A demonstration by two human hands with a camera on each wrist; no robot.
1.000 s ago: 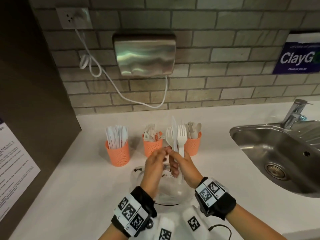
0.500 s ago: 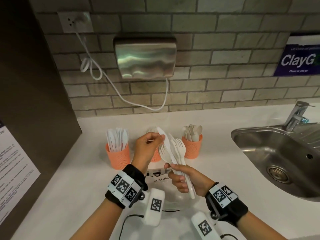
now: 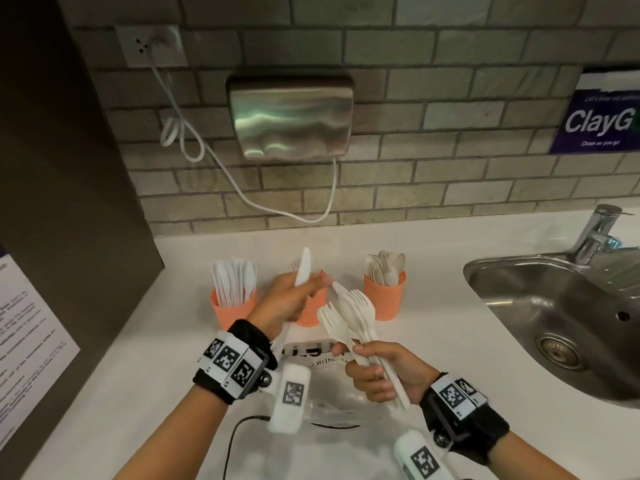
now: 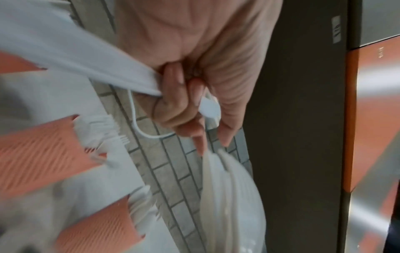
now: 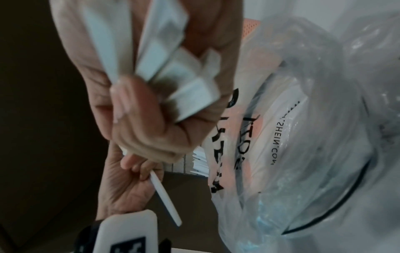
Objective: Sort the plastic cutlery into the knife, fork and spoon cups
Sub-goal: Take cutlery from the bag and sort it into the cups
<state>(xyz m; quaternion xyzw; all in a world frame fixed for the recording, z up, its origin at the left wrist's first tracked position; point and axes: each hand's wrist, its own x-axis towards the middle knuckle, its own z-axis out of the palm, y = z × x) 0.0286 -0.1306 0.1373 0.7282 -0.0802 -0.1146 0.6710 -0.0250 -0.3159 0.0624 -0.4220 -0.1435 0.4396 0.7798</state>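
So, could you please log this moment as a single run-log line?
left hand: holds knife | right hand: grips cutlery bunch | knife cup: left

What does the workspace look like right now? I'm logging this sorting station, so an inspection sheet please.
Surface: white counter, a steel sink set in at the right.
Job's things: three orange cups in a row, knife cup, fork cup partly hidden, spoon cup.
Clutter: clear plastic bag on the counter under the hands.
Hands: left hand holds one knife; right hand grips a bundle of forks and a spoon.
Cables: white cord from wall socket to metal wall unit; black cable near the wrists.
Surroundings: brick-tile wall, tap, blue sign.
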